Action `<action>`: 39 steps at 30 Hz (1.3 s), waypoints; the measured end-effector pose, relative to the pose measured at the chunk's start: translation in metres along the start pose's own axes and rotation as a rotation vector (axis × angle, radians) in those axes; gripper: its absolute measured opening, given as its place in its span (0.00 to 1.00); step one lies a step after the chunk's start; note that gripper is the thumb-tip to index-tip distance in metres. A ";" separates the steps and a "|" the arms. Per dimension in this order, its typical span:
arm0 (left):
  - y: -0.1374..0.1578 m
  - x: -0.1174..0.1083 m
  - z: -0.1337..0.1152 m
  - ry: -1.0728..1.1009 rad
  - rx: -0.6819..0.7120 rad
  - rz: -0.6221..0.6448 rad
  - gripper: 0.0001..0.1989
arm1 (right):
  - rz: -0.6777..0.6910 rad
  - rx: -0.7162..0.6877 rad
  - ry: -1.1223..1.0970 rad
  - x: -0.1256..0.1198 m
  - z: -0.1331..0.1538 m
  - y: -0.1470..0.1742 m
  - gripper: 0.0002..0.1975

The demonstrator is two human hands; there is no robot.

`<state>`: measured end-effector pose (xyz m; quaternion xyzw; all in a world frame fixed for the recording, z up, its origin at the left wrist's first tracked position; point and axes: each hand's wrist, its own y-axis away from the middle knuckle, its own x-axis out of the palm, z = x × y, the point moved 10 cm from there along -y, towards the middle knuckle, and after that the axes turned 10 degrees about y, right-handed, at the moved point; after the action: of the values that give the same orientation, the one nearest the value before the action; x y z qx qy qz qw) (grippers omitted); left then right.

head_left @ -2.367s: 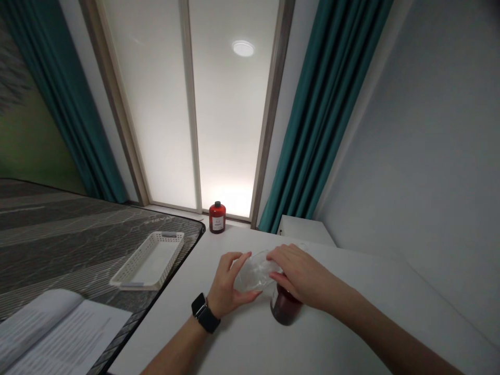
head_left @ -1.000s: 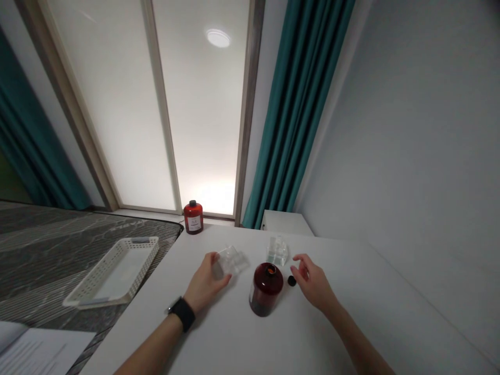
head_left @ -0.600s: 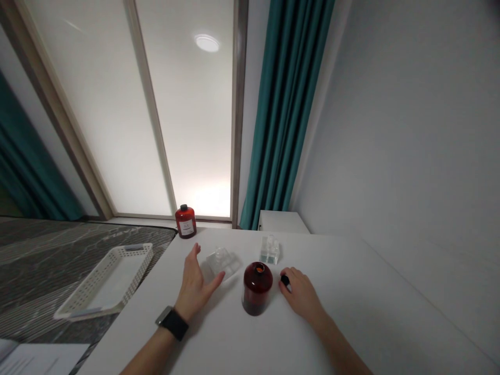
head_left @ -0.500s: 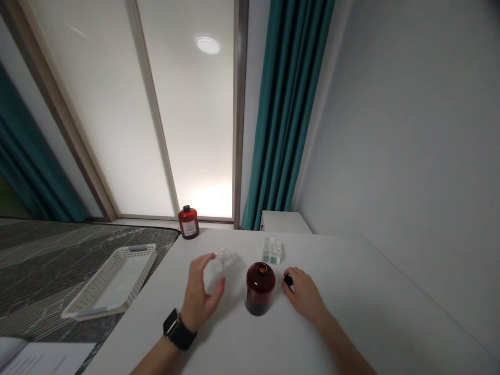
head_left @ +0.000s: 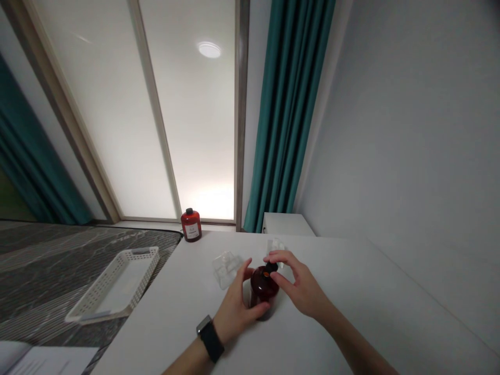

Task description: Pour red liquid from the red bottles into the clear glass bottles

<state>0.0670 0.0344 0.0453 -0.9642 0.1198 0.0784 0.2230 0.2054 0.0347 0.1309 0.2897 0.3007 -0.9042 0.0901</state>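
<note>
A dark red bottle (head_left: 264, 283) stands upright on the white table, its mouth partly visible. My left hand (head_left: 242, 302), with a black watch on the wrist, is wrapped round the bottle's left side and front. Between the thumb and fingers of my right hand (head_left: 297, 284) is a black cap (head_left: 271, 266), tilted just over the bottle's mouth. Left of the bottle lies a clear plastic tray (head_left: 226, 269). Another clear plastic piece (head_left: 276, 246) sits behind my right hand, which hides part of it.
A second red bottle (head_left: 191, 227), with a black cap and white label, stands at the table's far left corner. Beyond the left edge lie a white perforated basket (head_left: 113, 284) and an open booklet (head_left: 58, 359). A white cabinet (head_left: 289, 224) stands behind the table.
My left hand has moved right, from beside the clear tray onto the bottle, and closed round it. My right hand has lifted the black cap from the bottle's right side to its mouth.
</note>
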 end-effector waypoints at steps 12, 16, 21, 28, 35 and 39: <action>-0.003 0.010 0.004 0.136 -0.059 0.039 0.35 | -0.019 -0.119 0.153 0.011 0.010 0.011 0.10; -0.003 0.010 0.003 0.174 -0.077 0.042 0.35 | -0.083 -0.184 0.301 0.003 0.027 0.023 0.12; -0.004 0.012 0.004 0.215 -0.098 0.053 0.36 | -0.091 -0.264 0.400 -0.013 0.042 0.016 0.14; -0.002 0.012 0.012 0.243 -0.118 0.026 0.38 | 0.329 -0.447 0.803 0.027 0.044 -0.005 0.13; 0.000 0.011 0.014 0.200 -0.126 0.016 0.37 | 0.510 -0.294 0.984 0.026 0.047 -0.035 0.08; 0.000 0.012 0.012 0.220 -0.114 0.028 0.37 | 0.694 -0.261 0.763 0.029 0.057 -0.034 0.10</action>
<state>0.0774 0.0374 0.0324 -0.9764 0.1522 -0.0179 0.1522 0.1434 0.0285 0.1679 0.6669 0.3086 -0.6066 0.3034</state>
